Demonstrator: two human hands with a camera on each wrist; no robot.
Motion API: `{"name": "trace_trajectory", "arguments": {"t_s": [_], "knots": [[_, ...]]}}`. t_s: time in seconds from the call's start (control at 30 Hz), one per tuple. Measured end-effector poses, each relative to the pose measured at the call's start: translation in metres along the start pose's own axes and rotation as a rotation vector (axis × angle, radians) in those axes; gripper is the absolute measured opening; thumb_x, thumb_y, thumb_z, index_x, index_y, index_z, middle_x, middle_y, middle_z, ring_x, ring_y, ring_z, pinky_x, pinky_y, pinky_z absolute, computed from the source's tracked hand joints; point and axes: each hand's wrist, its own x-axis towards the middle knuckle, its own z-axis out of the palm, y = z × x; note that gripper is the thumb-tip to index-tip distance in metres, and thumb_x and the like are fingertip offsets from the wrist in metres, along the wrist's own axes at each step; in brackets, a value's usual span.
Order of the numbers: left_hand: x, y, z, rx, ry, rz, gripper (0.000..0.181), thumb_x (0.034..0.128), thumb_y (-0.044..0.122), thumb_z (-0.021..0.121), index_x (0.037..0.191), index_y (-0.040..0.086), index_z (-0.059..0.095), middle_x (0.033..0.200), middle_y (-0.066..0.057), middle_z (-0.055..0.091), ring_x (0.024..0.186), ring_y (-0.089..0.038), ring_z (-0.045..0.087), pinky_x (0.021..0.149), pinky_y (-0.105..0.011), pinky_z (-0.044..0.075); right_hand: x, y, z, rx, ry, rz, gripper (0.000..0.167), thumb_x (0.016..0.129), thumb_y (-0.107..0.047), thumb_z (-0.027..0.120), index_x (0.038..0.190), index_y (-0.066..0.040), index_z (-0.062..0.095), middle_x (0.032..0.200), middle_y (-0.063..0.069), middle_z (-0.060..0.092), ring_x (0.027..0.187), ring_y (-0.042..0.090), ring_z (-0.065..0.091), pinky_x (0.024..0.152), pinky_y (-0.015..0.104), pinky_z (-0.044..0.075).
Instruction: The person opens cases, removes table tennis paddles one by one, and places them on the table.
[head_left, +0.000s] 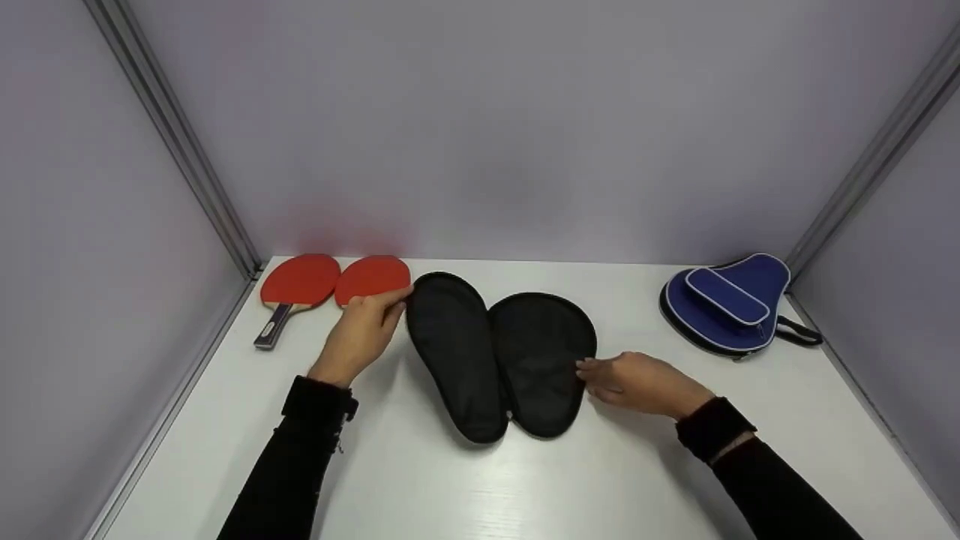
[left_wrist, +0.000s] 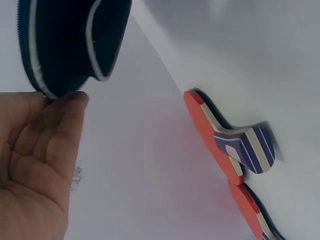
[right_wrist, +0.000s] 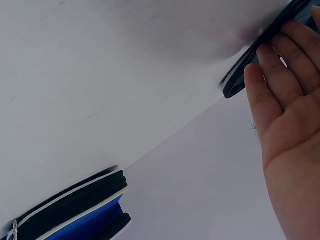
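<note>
A black padded table tennis bat case (head_left: 453,352), spread open like a book, shows its dark inner faces in the middle of the head view. My left hand (head_left: 361,334) pinches the top left edge of its left half; the left wrist view shows fingers (left_wrist: 75,107) at the tip of that half. At the outer edge of the right half, my right hand (head_left: 645,384) holds the rim, with fingertips over the inner face. In the right wrist view, fingers (right_wrist: 272,75) lie along the rim and the thumb is mostly out of frame.
Two red table tennis bats, one (head_left: 301,281) with its handle towards me and another (head_left: 375,276) partly behind my left hand, lie at the back left. A blue bat case (head_left: 739,300) with white piping and a black strap sits at the back right. Walls enclose the white table (head_left: 450,495).
</note>
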Motion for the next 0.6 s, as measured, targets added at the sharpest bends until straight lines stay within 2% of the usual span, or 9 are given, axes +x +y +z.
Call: {"name": "trace_trajectory", "arguments": {"t_s": [0.07,0.1,0.13,0.17,0.23,0.3,0.47,0.6], "knots": [[0.0,0.004,0.0,-0.022,0.025,0.034,0.04,0.1188,0.01,0.067,0.158,0.009,0.075,0.138,-0.02,0.085,0.094,-0.024,0.069,0.084,-0.038,0.059,0.001,-0.001,0.001,-0.001,-0.006,-0.003,0.032,0.113,-0.012,0.075,0.141,-0.002,0.084,0.148,0.016,0.083,0.134,0.034,0.084,0.103,0.049,0.073],[0.0,0.007,0.001,-0.039,0.031,0.043,0.041,0.1183,0.01,0.068,0.158,0.01,0.075,0.138,-0.019,0.086,0.094,-0.023,0.068,0.084,-0.037,0.058,0.002,-0.002,0.001,-0.005,-0.007,-0.008,0.032,0.113,-0.012,0.075,0.141,-0.003,0.084,0.148,0.015,0.083,0.133,0.034,0.084,0.103,0.049,0.073],[0.0,0.009,0.001,-0.056,0.035,0.054,0.042,0.1178,0.009,0.069,0.159,0.011,0.075,0.139,-0.018,0.085,0.096,-0.023,0.071,0.086,-0.037,0.061,0.002,-0.003,0.002,-0.006,-0.005,-0.014,0.031,0.113,-0.012,0.074,0.141,-0.003,0.085,0.148,0.015,0.083,0.132,0.033,0.084,0.102,0.048,0.074],[0.0,0.012,0.001,-0.077,0.034,0.06,0.043,0.1174,0.009,0.07,0.16,0.013,0.074,0.142,-0.017,0.085,0.101,-0.024,0.075,0.091,-0.037,0.065,0.003,-0.004,0.002,-0.005,-0.003,-0.02,0.031,0.113,-0.012,0.074,0.14,-0.003,0.085,0.148,0.014,0.083,0.131,0.033,0.085,0.102,0.048,0.074],[0.0,0.015,0.002,-0.115,0.032,0.082,0.046,0.1162,0.008,0.072,0.162,0.014,0.072,0.155,-0.015,0.08,0.124,-0.028,0.082,0.11,-0.044,0.069,0.005,-0.006,0.003,-0.003,0.0,-0.031,0.03,0.113,-0.012,0.074,0.139,-0.004,0.086,0.148,0.014,0.083,0.13,0.033,0.086,0.102,0.048,0.074],[0.001,0.018,0.003,-0.137,0.027,0.106,0.05,0.1152,0.009,0.074,0.165,0.015,0.07,0.163,-0.013,0.075,0.145,-0.03,0.077,0.124,-0.053,0.064,0.007,-0.009,0.003,0.009,0.0,-0.042,0.029,0.113,-0.011,0.073,0.137,-0.004,0.087,0.149,0.014,0.083,0.131,0.033,0.085,0.103,0.048,0.074],[0.005,0.022,0.009,-0.152,0.003,0.142,0.06,0.1147,0.013,0.077,0.172,0.017,0.062,0.168,-0.013,0.07,0.157,-0.035,0.07,0.133,-0.058,0.056,0.011,-0.014,0.004,0.051,-0.021,-0.059,0.029,0.114,-0.01,0.072,0.139,-0.004,0.086,0.151,0.013,0.081,0.143,0.032,0.08,0.109,0.05,0.072],[0.01,0.022,0.015,-0.165,-0.038,0.101,0.068,0.1141,0.024,0.079,0.178,0.017,0.054,0.178,-0.013,0.061,0.167,-0.036,0.059,0.14,-0.06,0.048,0.015,-0.016,0.008,0.061,-0.028,-0.084,0.03,0.114,-0.009,0.072,0.14,-0.004,0.085,0.153,0.013,0.08,0.145,0.03,0.079,0.112,0.049,0.071]]}}
